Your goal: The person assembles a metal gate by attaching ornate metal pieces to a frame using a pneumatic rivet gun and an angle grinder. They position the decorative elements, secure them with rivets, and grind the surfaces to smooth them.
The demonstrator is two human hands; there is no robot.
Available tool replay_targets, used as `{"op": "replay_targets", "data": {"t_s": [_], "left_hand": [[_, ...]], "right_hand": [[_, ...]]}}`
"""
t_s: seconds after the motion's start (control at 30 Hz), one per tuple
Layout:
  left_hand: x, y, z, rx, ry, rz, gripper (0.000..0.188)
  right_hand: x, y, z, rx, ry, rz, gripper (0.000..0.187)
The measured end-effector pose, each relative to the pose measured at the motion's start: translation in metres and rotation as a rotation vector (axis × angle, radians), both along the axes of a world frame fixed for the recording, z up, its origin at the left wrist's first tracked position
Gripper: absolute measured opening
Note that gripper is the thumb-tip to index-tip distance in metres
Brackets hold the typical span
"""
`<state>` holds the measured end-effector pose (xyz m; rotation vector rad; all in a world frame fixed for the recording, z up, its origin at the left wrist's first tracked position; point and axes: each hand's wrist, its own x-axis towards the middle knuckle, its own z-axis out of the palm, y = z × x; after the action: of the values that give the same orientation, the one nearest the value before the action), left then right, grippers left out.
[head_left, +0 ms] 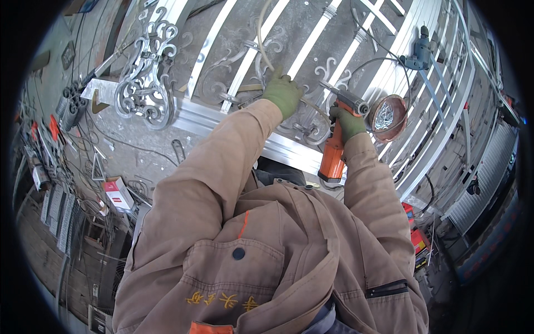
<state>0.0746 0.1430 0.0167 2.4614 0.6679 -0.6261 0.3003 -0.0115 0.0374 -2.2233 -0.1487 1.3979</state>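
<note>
My right hand [349, 121], in a green glove, is wrapped round the body of an orange rivet gun [335, 150]. The silver nose of the gun points up and left, over the metal grille panel [253, 53]. Also in a green glove, my left hand [282, 96] rests on the panel beside a flat silver bar [306, 47], fingers curled. A beige hose [261, 33] runs down to its fingers and shows again past the hand. Whether those fingers grip the hose or the bar is hidden. Right of the gun stands a reddish bowl [401, 114] of small silver fasteners.
A blue-green power drill [418, 53] lies at the far right on long metal profiles [389, 61]. Scrolled metal ornaments [146, 83] are stacked at the left. A red and white box [118, 193] stands low on the left, among loose cables and tools.
</note>
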Motion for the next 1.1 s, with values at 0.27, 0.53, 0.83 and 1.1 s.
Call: {"op": "replay_targets", "data": {"t_s": [0.27, 0.53, 0.83, 1.1], "left_hand": [[-0.003, -0.002, 0.001, -0.005, 0.007, -0.002, 0.048], [0.003, 0.003, -0.008, -0.018, -0.016, 0.006, 0.046], [0.001, 0.01, -0.006, -0.039, -0.069, 0.032, 0.042], [0.008, 0.006, -0.01, 0.001, -0.028, 0.007, 0.042]], "right_hand": [[-0.008, 0.016, 0.004, -0.062, 0.034, -0.032, 0.023], [0.012, 0.023, -0.009, -0.065, 0.081, 0.027, 0.02], [-0.01, 0.023, -0.009, -0.131, -0.025, -0.083, 0.032], [0.0, -0.001, -0.028, -0.042, 0.005, -0.063, 0.04]]}}
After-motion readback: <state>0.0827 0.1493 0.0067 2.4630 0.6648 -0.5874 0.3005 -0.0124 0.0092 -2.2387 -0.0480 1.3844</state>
